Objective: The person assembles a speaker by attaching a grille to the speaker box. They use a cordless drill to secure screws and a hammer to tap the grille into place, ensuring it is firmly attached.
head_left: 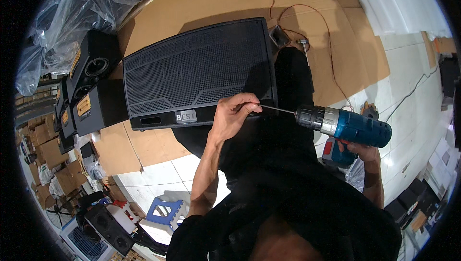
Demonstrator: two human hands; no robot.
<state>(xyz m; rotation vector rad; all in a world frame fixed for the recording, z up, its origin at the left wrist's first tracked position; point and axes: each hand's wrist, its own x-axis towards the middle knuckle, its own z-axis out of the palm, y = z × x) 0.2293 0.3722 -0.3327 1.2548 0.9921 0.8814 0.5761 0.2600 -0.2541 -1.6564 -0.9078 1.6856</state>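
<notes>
Over the near right corner of the black loudspeaker cabinet (197, 66), the person's left hand (232, 117) is pinching the tip end of a long thin bit (277, 109) between thumb and forefinger, its other fingers curling inward; whether it is also touching the cabinet, the view is leaving unclear. Right of the cabinet and nearer the person, the right hand (363, 152) is wrapping around the grip of a teal cordless drill (362, 127), the tool's body partly hiding its fingers. The drill is pointing left, its chuck (309, 116) holding the bit's other end. The cabinet itself is presenting its mesh grille upward, a silver badge (186, 116) showing along its near edge, with brown cardboard (211, 4) spreading around it. Left of the cabinet, smaller black speaker boxes (108, 100) are standing close together. To its right, a thin red cable (329, 45) is looping across the cardboard. Nearer the person than the cabinet, a blue and white stool (165, 213) is standing on white tiles (144, 179).
</notes>
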